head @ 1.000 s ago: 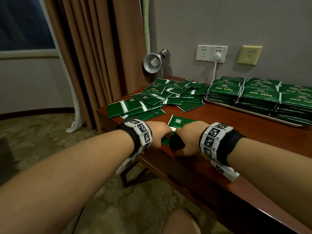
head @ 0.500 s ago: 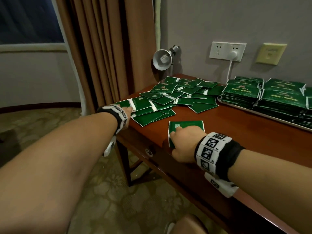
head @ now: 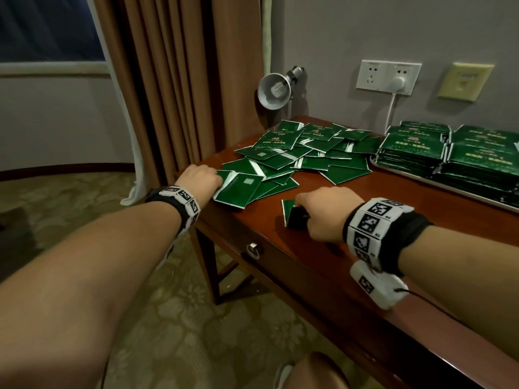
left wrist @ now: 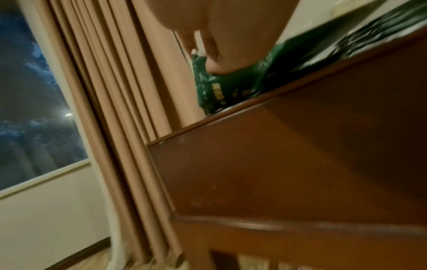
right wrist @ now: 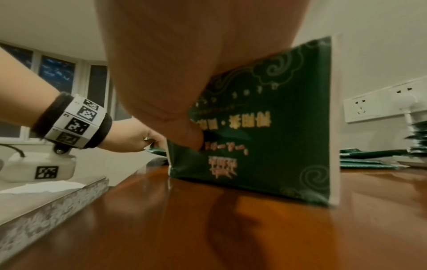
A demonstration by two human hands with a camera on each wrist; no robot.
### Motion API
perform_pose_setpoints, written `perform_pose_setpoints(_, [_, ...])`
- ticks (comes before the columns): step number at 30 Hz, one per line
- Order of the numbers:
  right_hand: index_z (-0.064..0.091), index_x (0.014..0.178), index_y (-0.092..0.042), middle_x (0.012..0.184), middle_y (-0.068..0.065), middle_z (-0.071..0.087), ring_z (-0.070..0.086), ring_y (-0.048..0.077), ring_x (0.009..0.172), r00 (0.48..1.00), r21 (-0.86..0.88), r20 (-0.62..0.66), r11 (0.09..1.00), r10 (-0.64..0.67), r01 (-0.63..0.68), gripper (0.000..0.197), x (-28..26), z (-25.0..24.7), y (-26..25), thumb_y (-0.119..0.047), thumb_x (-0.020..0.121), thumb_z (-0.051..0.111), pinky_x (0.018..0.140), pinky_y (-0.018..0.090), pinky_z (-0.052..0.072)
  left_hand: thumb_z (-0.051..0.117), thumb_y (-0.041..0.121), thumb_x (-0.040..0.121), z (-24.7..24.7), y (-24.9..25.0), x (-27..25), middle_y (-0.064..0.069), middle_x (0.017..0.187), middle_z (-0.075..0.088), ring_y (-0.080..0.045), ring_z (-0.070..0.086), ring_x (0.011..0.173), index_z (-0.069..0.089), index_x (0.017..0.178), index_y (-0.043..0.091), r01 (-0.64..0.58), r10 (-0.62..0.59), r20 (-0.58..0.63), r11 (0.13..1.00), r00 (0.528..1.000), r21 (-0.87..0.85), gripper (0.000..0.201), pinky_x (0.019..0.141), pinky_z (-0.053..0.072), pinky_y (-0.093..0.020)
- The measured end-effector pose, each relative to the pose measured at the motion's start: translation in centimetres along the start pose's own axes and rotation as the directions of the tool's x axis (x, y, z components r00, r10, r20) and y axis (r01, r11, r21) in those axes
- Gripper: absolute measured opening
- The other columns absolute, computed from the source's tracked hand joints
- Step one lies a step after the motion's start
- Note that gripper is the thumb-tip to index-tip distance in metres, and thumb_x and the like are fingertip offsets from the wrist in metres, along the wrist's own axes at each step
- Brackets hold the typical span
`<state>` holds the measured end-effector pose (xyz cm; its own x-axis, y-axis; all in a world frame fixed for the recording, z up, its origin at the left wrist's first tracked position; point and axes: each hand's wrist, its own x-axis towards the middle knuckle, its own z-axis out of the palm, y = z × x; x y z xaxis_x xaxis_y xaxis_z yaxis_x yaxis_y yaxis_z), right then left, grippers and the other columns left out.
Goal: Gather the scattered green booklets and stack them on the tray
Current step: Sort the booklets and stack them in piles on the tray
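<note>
many flat green paper booklets lie scattered far left on the brown wooden table; stacks fill the metal tray at right. right hand grips one upright, left hand pinches another.

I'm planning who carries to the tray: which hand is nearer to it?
Right. The right hand holds a booklet mid-table, apart from the tray; the left hand is at the far corner, beyond the scattered booklets.

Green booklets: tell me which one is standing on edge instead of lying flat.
The booklet in the right hand: the held booklet stands upright on its long edge on the desk, apart from the scattered pile, which lies flat.
</note>
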<state>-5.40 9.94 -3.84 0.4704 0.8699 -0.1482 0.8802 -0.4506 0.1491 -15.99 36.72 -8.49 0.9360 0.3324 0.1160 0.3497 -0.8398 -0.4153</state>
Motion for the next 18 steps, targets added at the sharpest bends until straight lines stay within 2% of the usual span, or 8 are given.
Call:
perform_pose_setpoints(2, [0.057,0.106,-0.029,0.089,-0.004,0.059,0.059,0.020,0.083,1.000,0.013,-0.010,1.000,0.000,0.000,0.023,0.3,0.0,0.0,-0.026,0.083,0.056,0.062,0.030,0.046,0.057,0.009,0.088,-0.6,0.5,-0.2,-0.004,0.095,0.058,-0.027,0.052,0.099,0.069,0.094,0.018,-0.032,0.030,-0.112,0.999,0.993,-0.015,0.016,0.086,0.035,-0.038])
perform_pose_setpoints(5, [0.061,0.088,-0.027,0.080,-0.004,0.062,0.061,0.017,0.075,1.000,0.048,-0.006,0.999,0.014,-0.014,0.007,0.8,-0.2,0.0,-0.031,0.085,0.056,0.058,0.028,0.048,0.067,0.011,0.081,-1.9,1.9,-0.2,-0.003,0.085,0.055,-0.027,0.051,0.092,0.069,0.079,0.016,-0.108,0.090,-0.272,0.993,0.958,-0.053,0.006,0.091,0.035,-0.041])
perform_pose_setpoints(8, [0.063,0.078,-0.024,0.073,-0.004,0.064,0.063,0.014,0.070,0.999,0.107,-0.017,0.993,0.045,-0.043,0.018,1.4,-0.4,0.4,-0.038,0.088,0.057,0.064,0.032,0.056,0.074,0.017,0.068,-3.4,4.2,-0.3,-0.002,0.081,0.054,-0.027,0.053,0.088,0.069,0.069,0.017,-0.241,0.216,-0.372,0.970,0.903,-0.022,0.005,0.088,0.041,-0.044])
perform_pose_setpoints(11, [0.063,0.078,-0.024,0.075,-0.004,0.064,0.062,0.014,0.070,0.995,0.130,-0.049,0.988,0.088,-0.081,0.025,1.9,-0.4,0.9,-0.047,0.087,0.059,0.064,0.031,0.055,0.063,0.018,0.070,-4.2,6.7,-0.2,-0.010,0.089,0.059,-0.033,0.057,0.091,0.066,0.063,0.010,-0.358,0.312,-0.454,0.934,0.835,-0.016,0.011,0.079,0.046,-0.043])
perform_pose_setpoints(13, [0.063,0.087,-0.021,0.080,-0.003,0.062,0.060,0.015,0.074,0.994,0.087,-0.049,0.992,0.101,-0.097,0.030,2.1,-0.3,1.1,-0.051,0.088,0.058,0.065,0.031,0.054,0.063,0.014,0.071,-4.3,8.2,-0.1,-0.017,0.102,0.062,-0.039,0.059,0.098,0.067,0.072,0.006,-0.408,0.348,-0.479,0.913,0.805,-0.023,0.009,0.079,0.049,-0.045])
perform_pose_setpoints(15, [0.062,0.096,-0.019,0.089,-0.001,0.061,0.060,0.017,0.081,0.992,0.061,-0.042,0.992,0.117,-0.114,0.037,2.3,0.0,1.3,-0.055,0.086,0.059,0.071,0.034,0.055,0.066,0.005,0.067,-4.2,9.1,0.0,-0.020,0.113,0.059,-0.037,0.057,0.103,0.065,0.092,0.007,-0.391,0.310,-0.478,0.917,0.822,-0.078,0.025,0.080,0.052,-0.045])
perform_pose_setpoints(17, [0.058,0.109,-0.016,0.101,0.002,0.060,0.060,0.020,0.088,0.989,0.069,-0.028,0.988,0.143,-0.141,0.046,2.4,0.5,1.6,-0.055,0.086,0.060,0.076,0.035,0.055,0.067,-0.005,0.071,-4.3,9.7,0.0,-0.016,0.119,0.054,-0.031,0.056,0.102,0.056,0.114,0.008,-0.270,0.132,-0.407,0.914,0.904,-0.303,0.046,0.081,0.052,-0.042])
perform_pose_setpoints(18, [0.053,0.116,-0.014,0.106,0.004,0.059,0.059,0.021,0.091,0.987,0.087,-0.020,0.983,0.162,-0.160,0.051,2.5,0.8,1.7,-0.055,0.086,0.061,0.077,0.035,0.054,0.061,-0.004,0.078,-4.5,9.8,-0.1,-0.013,0.117,0.054,-0.027,0.058,0.097,0.050,0.123,0.009,-0.168,0.022,-0.308,0.873,0.951,-0.458,0.049,0.079,0.052,-0.039])
